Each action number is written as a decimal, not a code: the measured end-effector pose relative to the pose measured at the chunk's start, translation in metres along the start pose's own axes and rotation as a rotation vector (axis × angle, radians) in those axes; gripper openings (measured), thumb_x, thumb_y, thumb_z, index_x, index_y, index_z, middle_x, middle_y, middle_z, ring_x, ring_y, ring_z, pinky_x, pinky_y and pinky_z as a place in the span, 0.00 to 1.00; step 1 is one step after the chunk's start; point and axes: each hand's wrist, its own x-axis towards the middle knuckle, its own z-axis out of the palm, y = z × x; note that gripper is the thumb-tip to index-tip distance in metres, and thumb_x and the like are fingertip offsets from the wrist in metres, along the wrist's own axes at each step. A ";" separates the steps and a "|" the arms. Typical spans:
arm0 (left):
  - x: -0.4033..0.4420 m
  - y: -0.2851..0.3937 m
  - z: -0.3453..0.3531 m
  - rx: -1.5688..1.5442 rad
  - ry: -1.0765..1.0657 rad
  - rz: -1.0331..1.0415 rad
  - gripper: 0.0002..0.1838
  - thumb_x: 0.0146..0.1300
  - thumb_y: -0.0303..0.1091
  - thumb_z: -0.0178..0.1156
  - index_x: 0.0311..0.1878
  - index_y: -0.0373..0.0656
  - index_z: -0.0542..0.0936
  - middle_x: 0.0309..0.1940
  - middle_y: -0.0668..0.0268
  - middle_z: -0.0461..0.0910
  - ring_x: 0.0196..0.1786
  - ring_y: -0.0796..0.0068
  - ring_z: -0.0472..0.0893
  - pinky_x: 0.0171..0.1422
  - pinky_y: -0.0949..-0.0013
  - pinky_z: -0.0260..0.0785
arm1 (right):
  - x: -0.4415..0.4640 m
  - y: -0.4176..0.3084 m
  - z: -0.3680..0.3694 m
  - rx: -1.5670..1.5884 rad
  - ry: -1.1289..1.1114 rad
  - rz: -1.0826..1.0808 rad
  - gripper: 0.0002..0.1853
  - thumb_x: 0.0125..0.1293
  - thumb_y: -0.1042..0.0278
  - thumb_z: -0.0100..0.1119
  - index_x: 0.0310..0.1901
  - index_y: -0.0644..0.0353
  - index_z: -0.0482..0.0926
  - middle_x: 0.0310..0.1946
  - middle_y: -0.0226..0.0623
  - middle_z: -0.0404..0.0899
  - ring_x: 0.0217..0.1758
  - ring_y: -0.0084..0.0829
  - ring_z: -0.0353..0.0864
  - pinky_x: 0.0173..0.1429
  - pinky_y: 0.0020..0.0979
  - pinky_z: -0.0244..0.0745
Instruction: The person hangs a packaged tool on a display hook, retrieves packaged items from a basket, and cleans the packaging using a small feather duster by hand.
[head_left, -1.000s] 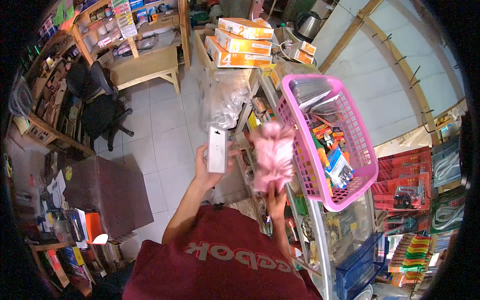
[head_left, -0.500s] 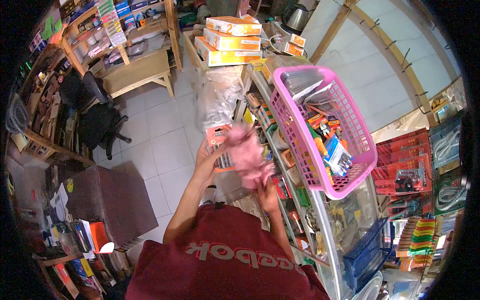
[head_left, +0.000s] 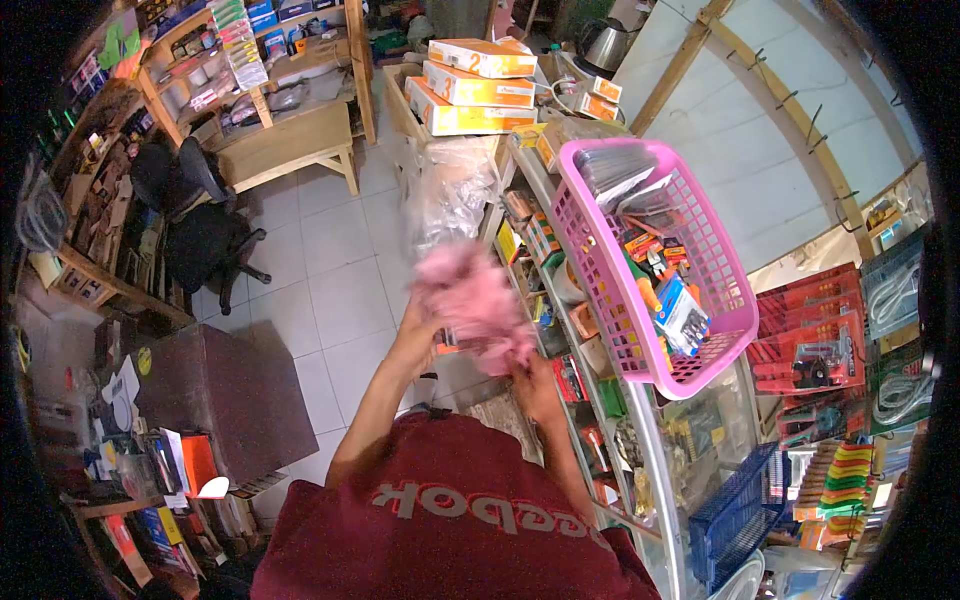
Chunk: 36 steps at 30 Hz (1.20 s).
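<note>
While crumpled pink cloth is gripped at its lower end by R hand, small orange-edged pack, mostly hidden behind it, is apparently held in L hand; cloth's long axis is slanted, upper L to lower R.

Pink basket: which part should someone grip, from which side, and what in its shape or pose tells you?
Probably the rim, midway along both long sides, reaching down from above. The basket is longer than it is wide and stands open side up with its rim exposed; paired grips should keep it level, so the loose packets inside stay put.
</note>
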 end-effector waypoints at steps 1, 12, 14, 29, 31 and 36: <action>-0.002 0.002 -0.002 -0.047 -0.031 -0.028 0.26 0.67 0.33 0.47 0.66 0.40 0.58 0.60 0.58 0.68 0.58 0.63 0.74 0.60 0.51 0.69 | -0.003 0.025 0.012 -0.315 0.120 -0.159 0.14 0.64 0.70 0.51 0.48 0.68 0.72 0.34 0.57 0.78 0.40 0.52 0.79 0.44 0.39 0.71; -0.021 0.029 -0.024 -0.342 -0.178 -0.351 0.35 0.69 0.59 0.32 0.69 0.43 0.56 0.63 0.53 0.65 0.63 0.54 0.68 0.64 0.47 0.63 | 0.012 0.019 0.007 -0.084 0.017 0.239 0.08 0.59 0.71 0.55 0.36 0.67 0.74 0.25 0.53 0.75 0.24 0.43 0.72 0.32 0.38 0.66; -0.027 0.041 -0.038 -0.421 -0.436 -0.492 0.32 0.70 0.57 0.32 0.69 0.44 0.57 0.61 0.55 0.68 0.63 0.58 0.69 0.62 0.50 0.66 | 0.009 0.061 0.005 -0.120 0.115 -0.003 0.09 0.59 0.71 0.55 0.39 0.65 0.75 0.26 0.50 0.76 0.27 0.42 0.74 0.33 0.38 0.67; -0.033 0.045 -0.070 -0.316 -0.370 -0.542 0.32 0.70 0.55 0.34 0.70 0.45 0.53 0.56 0.48 0.72 0.53 0.52 0.77 0.55 0.54 0.72 | -0.013 0.068 0.034 -0.096 0.097 0.217 0.09 0.60 0.67 0.58 0.37 0.64 0.76 0.24 0.45 0.77 0.23 0.34 0.72 0.29 0.35 0.65; -0.032 0.050 -0.070 -0.286 -0.356 -0.531 0.33 0.70 0.56 0.35 0.70 0.44 0.52 0.56 0.49 0.72 0.52 0.51 0.77 0.52 0.54 0.74 | -0.012 0.044 0.030 -0.029 0.029 0.281 0.11 0.61 0.65 0.56 0.39 0.64 0.77 0.23 0.46 0.77 0.24 0.41 0.75 0.31 0.39 0.69; -0.025 0.037 -0.079 -0.107 -0.159 -0.523 0.34 0.68 0.61 0.33 0.64 0.41 0.63 0.49 0.47 0.76 0.46 0.50 0.80 0.44 0.53 0.77 | -0.001 0.036 0.031 -0.100 0.002 0.006 0.06 0.55 0.71 0.57 0.31 0.65 0.73 0.22 0.46 0.74 0.24 0.39 0.73 0.30 0.38 0.64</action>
